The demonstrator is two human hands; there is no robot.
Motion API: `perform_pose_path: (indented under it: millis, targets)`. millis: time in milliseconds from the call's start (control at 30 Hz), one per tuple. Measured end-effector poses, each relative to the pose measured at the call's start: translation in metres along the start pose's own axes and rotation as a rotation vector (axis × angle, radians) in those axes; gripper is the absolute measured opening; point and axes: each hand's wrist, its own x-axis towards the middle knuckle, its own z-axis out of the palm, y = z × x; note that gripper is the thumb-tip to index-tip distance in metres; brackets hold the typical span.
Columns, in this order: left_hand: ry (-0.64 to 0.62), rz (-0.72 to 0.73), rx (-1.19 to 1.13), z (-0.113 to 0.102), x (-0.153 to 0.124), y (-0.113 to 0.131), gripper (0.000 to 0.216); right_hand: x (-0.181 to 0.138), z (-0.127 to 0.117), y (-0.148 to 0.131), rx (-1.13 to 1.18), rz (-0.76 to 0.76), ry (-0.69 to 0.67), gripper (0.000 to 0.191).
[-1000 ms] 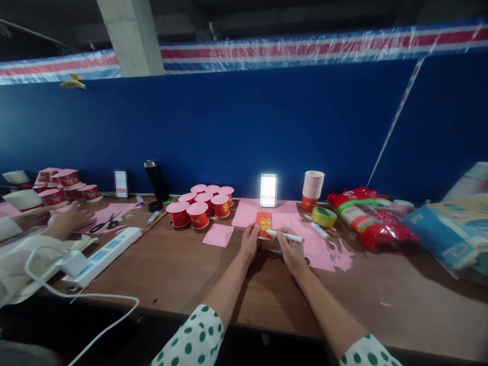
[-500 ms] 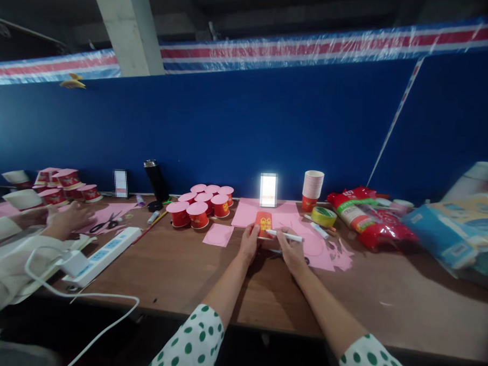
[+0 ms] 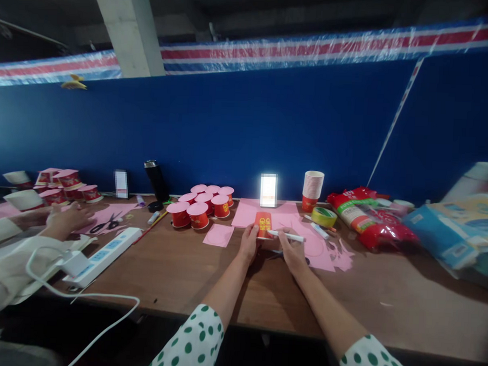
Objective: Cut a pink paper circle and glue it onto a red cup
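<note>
A red paper cup (image 3: 262, 222) with yellow lettering is gripped along its left side by my left hand (image 3: 249, 241), fingers closed. My right hand (image 3: 290, 250) pinches a slim white pen (image 3: 287, 236), whose left end reaches to the cup's right side. Whether the pen's end touches the cup, I cannot tell. Beneath and behind lie pink paper sheets (image 3: 245, 211), one with a traced circle (image 3: 317, 248). Partly covered by my right hand, a pair of scissors (image 3: 276, 254) rests on the table.
Several red cups with pink paper tops (image 3: 199, 215) stand to the left, beside a pink square (image 3: 218, 235). A cup stack (image 3: 313, 187), yellow tape (image 3: 323, 216) and a red bag (image 3: 371, 221) are right. A co-worker's hands (image 3: 66, 218) are far left, past a power strip (image 3: 107, 255).
The red cup has turned a little in my left hand, so its yellow lettering shows differently. The white pen has shifted very slightly right with my right hand.
</note>
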Motion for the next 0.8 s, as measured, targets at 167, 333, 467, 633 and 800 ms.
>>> perform_pose_path:
  millis: [167, 333, 467, 633, 800]
  targets:
    - [-0.029, 0.003, -0.015, 0.0018, -0.0032, 0.0034, 0.036, 0.0004, 0.0003, 0.0024, 0.007, -0.003, 0.0, 0.031]
    - [-0.027, -0.001, -0.013, 0.0021, -0.0029, 0.0032, 0.033, 0.0, 0.0007, 0.0031, 0.009, -0.003, -0.005, 0.031]
    - [-0.034, -0.002, -0.013, 0.0012, -0.0019, 0.0017, 0.033, -0.0001, 0.0007, 0.0016, 0.006, -0.003, -0.007, 0.031]
    - [-0.022, -0.002, -0.002, -0.0003, -0.0002, -0.0004, 0.034, -0.0005, 0.0008, -0.0023, 0.0, -0.002, -0.004, 0.031]
    - [-0.02, -0.002, 0.0, -0.0006, 0.0006, -0.0007, 0.039, -0.0016, 0.0004, -0.0046, -0.007, 0.0, -0.016, 0.031]
